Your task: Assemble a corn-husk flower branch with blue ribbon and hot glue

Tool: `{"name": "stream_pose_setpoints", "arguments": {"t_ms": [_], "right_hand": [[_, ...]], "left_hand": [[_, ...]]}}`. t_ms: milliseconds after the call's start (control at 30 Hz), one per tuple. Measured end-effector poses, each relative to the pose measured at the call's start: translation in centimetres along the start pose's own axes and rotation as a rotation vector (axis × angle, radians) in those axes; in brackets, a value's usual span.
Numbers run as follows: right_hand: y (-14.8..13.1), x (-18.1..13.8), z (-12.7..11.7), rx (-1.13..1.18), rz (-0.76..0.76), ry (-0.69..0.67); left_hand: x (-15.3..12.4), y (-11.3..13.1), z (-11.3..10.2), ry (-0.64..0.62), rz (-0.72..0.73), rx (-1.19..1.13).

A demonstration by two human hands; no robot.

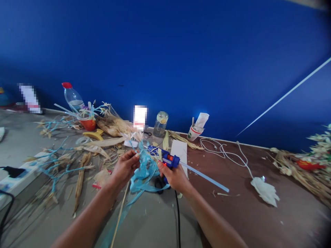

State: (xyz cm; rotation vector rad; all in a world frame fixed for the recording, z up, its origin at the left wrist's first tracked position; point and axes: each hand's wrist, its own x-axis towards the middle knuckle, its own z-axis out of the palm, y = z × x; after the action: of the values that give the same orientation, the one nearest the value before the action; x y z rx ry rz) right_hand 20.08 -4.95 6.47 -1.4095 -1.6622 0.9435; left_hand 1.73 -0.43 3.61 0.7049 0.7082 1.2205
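- The table had a grey part (152, 224) on the left and a brown part (240, 213) on the right, under a deep blue wall (165, 58).
- Dry husks (111, 125) and scraps covered much of the grey part; blue twigs (55, 175) lay among them, near a white power strip (26, 172) with a black plug (12, 171) in it.
- A white cable (224, 150) looped over the brown part, near a crumpled white tissue (266, 193).
- A red-capped bottle (73, 97), partly filled with clear liquid, leaned behind a red cup (89, 124) that held pale sticks and twigs.
- By the wall, a glass jar (160, 126) seemed to hold clear liquid, and a paper cup (193, 133) held a white packet (202, 120).
- The left hand (126, 165) pinched a thin stem (122, 206) beside a tangle of blue ribbon (144, 168), thumb and fingertips pressed together.
- The right hand (174, 174) was wrapped around a blue glue gun (170, 160); a glue stick (207, 176) stuck out of its rear.
- The ribbon hung between the hands, strands trailing toward the lower left.
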Motion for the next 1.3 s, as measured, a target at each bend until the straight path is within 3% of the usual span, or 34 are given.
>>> {"name": "stream_pose_setpoints", "arguments": {"t_ms": [133, 500, 1067, 1300], "right_hand": [[-0.2, 0.0, -0.1, -0.019, 0.016, -0.032], [-0.1, -0.3, 0.1, -0.138, -0.057, 0.049], [-0.9, -0.4, 0.1, -0.187, -0.072, 0.088], [-1.0, -0.5, 0.3, -0.190, -0.100, 0.094]], "left_hand": [[0.0, 0.1, 0.1, 0.021, 0.012, 0.022], [-0.1, 0.0, 0.2, 0.143, 0.122, 0.234], [0.0, 0.1, 0.1, 0.192, 0.304, 0.504], [0.5, -0.2, -0.9, 0.207, 0.479, 0.865]]}}
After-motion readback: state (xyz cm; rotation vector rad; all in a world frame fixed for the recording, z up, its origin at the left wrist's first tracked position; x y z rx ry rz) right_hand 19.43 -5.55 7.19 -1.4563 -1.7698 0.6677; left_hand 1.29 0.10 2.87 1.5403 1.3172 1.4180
